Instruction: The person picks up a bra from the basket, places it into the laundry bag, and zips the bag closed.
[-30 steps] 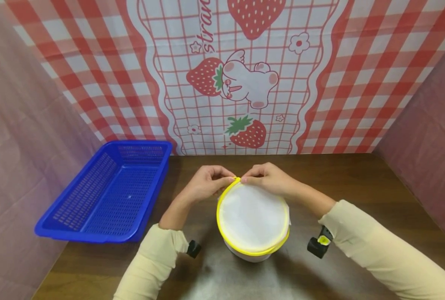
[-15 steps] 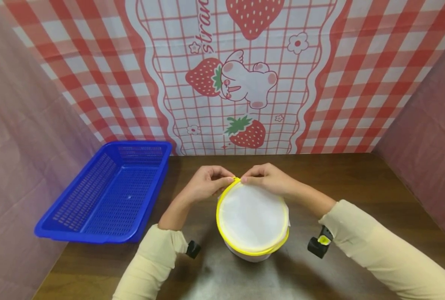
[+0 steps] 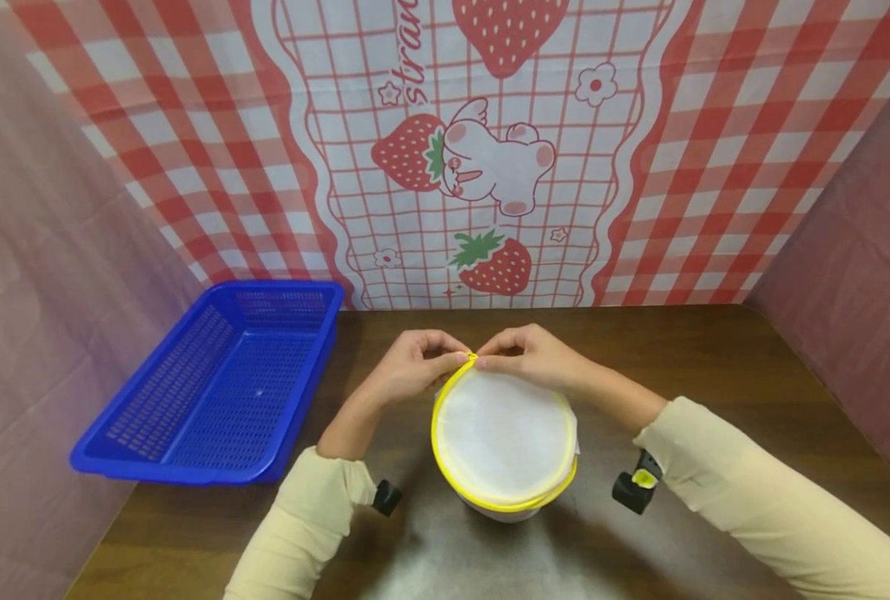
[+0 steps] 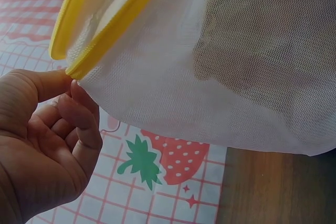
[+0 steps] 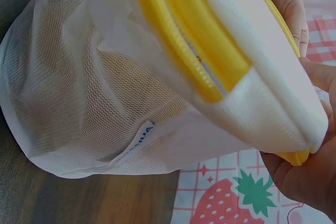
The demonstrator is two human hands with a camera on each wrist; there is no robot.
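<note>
A round white mesh laundry bag (image 3: pixel 507 435) with a yellow zip band (image 3: pixel 440 446) stands on the table before me. At the band's far side my left hand (image 3: pixel 409 368) pinches the yellow edge between thumb and finger. Right beside it, my right hand (image 3: pixel 537 358) grips the bag's top rim, fingertips nearly meeting the left ones. From the left wrist, two yellow strips (image 4: pixel 118 27) show with a gap between them. A small white label (image 5: pixel 134 142) sticks out of the mesh side, which looks brownish in places. The right fingertips are partly hidden behind the rim in the right wrist view.
A blue perforated plastic basket (image 3: pixel 223 400) sits at the left of the wooden table (image 3: pixel 722 392). Behind stands a red-and-white checked cloth (image 3: pixel 715 150) with strawberry prints. Pinkish cloth panels (image 3: pixel 865 242) close off both sides.
My right fingertips have shifted slightly left along the rim, closer to the left hand. The left hand and the basket stay where they were.
</note>
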